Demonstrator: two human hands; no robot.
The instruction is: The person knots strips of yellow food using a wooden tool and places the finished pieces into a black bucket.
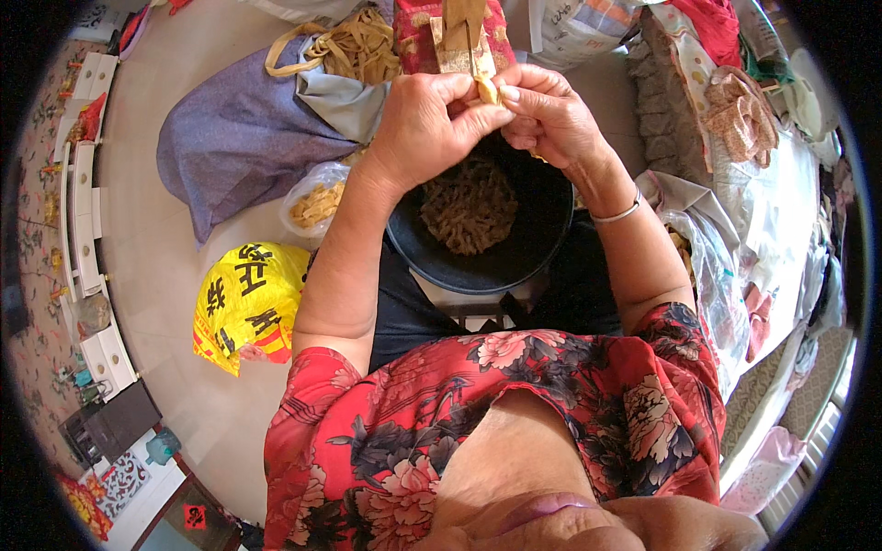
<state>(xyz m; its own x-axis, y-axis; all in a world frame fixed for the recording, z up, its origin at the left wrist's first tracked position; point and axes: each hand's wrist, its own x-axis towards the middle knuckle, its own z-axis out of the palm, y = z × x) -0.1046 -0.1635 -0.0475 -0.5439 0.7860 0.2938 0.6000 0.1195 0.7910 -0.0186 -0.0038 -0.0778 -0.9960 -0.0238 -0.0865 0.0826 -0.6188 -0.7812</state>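
Observation:
My left hand [430, 129] and my right hand [553, 115] meet at the top middle. Between their fingertips they pinch a small yellowish folded piece [488, 90]. Right behind it, a flat wooden strip [463, 26] stands against a red patterned block [418, 37]; whether the piece touches the wood I cannot tell. Below my hands a round black basin [528, 248] rests at my lap, holding a heap of brown crumbly bits [469, 207]. Long tan strips [363, 46] spill from a blue cloth bag [257, 129] at the upper left.
Left of the basin are a clear bag of yellowish pieces [315, 206] and a yellow plastic bag [250, 298] on the pale floor [156, 230]. To the right, a clear plastic bag [721, 285] stands beside a seat piled with cloths [742, 115]. White drawers [87, 220] line the far left.

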